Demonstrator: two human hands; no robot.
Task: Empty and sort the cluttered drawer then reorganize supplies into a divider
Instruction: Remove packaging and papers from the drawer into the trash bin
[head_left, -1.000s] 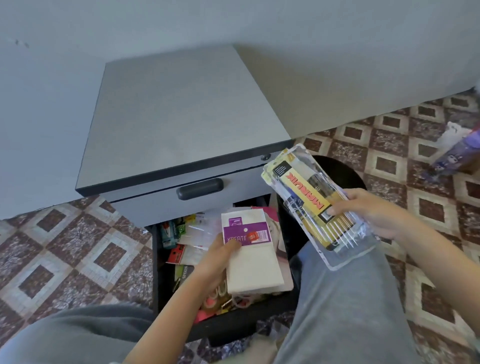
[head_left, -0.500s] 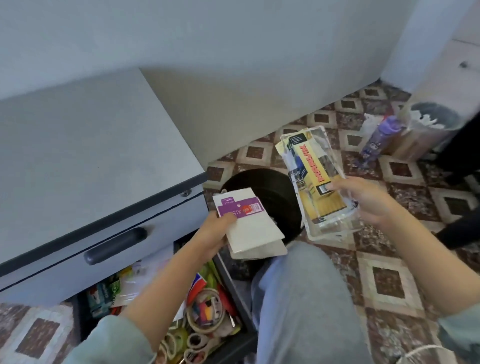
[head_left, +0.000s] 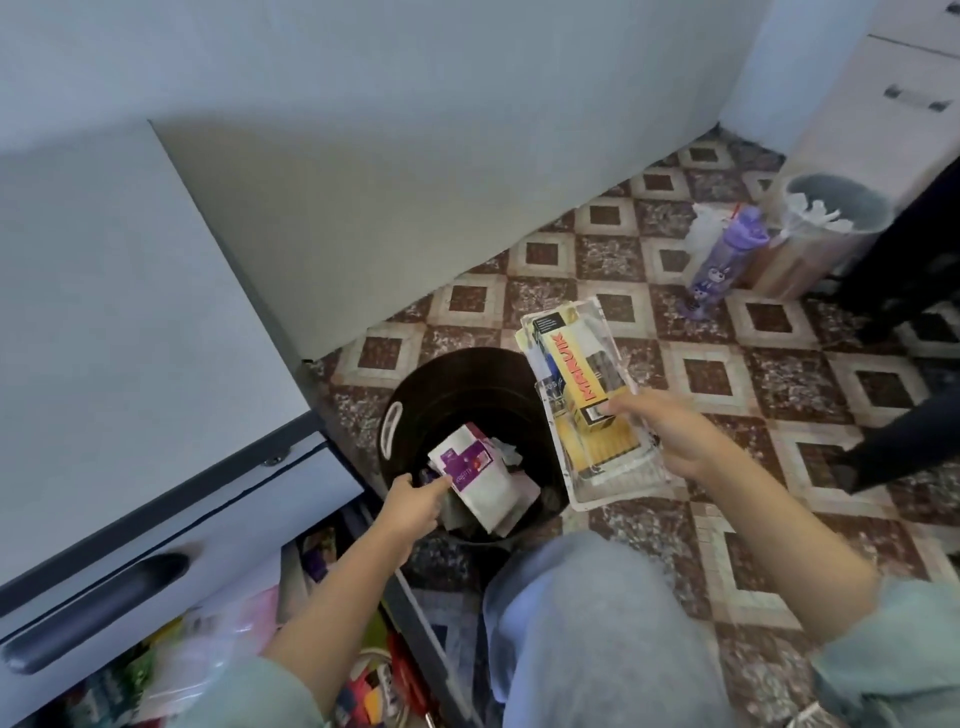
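Note:
The open drawer (head_left: 415, 618) at the bottom left holds mixed supplies: tape rolls, coloured packets, plastic bags. A white packet with a purple label (head_left: 475, 467) lies tilted inside the black round bin (head_left: 396, 415) on the floor. My left hand (head_left: 415, 506) reaches into the bin with fingers stretched out; the index fingertip touches the packet's lower edge and the thumb is apart from it. My right hand (head_left: 670, 441) grips a clear plastic pack with a yellow card (head_left: 582, 384), held just right of the bin and above the floor.
The grey cabinet top (head_left: 119, 312) fills the left. My knee (head_left: 597, 597) is below the bin. At the far right stand a purple bottle (head_left: 724, 260), a lined grey waste bin (head_left: 831, 208) and someone's dark-clothed leg (head_left: 909, 431). Tiled floor lies between.
My view swung right from the drawer to the bin. My left hand carried the white packet from the drawer over into the black bin. The right hand keeps the clear pack.

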